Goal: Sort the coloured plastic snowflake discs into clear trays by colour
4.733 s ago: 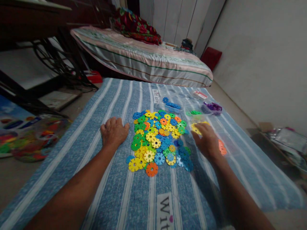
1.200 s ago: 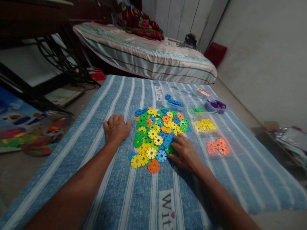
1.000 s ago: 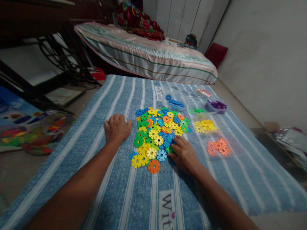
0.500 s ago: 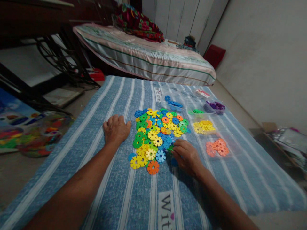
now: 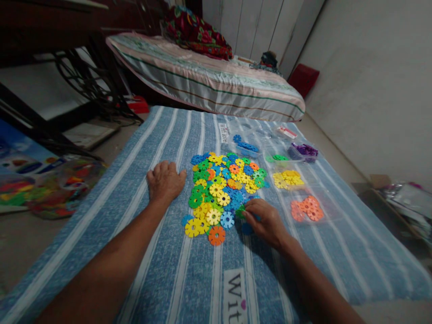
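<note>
Our right hand (image 5: pixel 266 220) has curled since a second ago: the fingers that lay flat on the pile (image 5: pixel 224 189) now pinch a green disc (image 5: pixel 240 211) at its near right edge, so we judge one piece is being picked out. Our left hand (image 5: pixel 165 182) stays flat and open on the blanket (image 5: pixel 162 270), holding nothing, just left of the pile. Sorted yellow discs (image 5: pixel 288 178) and orange discs (image 5: pixel 307 208) lie right of our right hand.

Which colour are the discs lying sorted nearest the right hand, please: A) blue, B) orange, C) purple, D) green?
B: the orange discs lie in their own group just beside the right hand, while the purple ones sit far up the striped cloth.
</note>
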The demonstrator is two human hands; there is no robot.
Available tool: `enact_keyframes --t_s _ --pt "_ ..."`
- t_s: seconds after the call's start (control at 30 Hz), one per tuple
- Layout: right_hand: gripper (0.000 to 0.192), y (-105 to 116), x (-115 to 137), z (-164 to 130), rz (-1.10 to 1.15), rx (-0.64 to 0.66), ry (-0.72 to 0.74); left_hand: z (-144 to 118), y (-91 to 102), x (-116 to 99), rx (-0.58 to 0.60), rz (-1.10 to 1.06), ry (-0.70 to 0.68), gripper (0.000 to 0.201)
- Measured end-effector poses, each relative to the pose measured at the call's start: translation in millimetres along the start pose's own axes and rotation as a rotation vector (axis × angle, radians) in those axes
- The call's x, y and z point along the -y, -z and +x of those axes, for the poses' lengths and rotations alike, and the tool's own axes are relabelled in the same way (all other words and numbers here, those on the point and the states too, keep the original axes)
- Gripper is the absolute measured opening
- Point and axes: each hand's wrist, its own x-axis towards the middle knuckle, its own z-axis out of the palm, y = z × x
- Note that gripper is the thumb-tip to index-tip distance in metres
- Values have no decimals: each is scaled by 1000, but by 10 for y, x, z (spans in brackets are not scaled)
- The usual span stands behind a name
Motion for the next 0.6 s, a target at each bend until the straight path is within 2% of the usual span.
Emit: enact_keyframes --t_s 0.43,0.6 --pt "35 6 20 7 152 64 -236 3 -33 12 -4 -24 0 46" --pt "34 16 25 3 155 62 -242 5 -38 14 -12 -18 3 45"
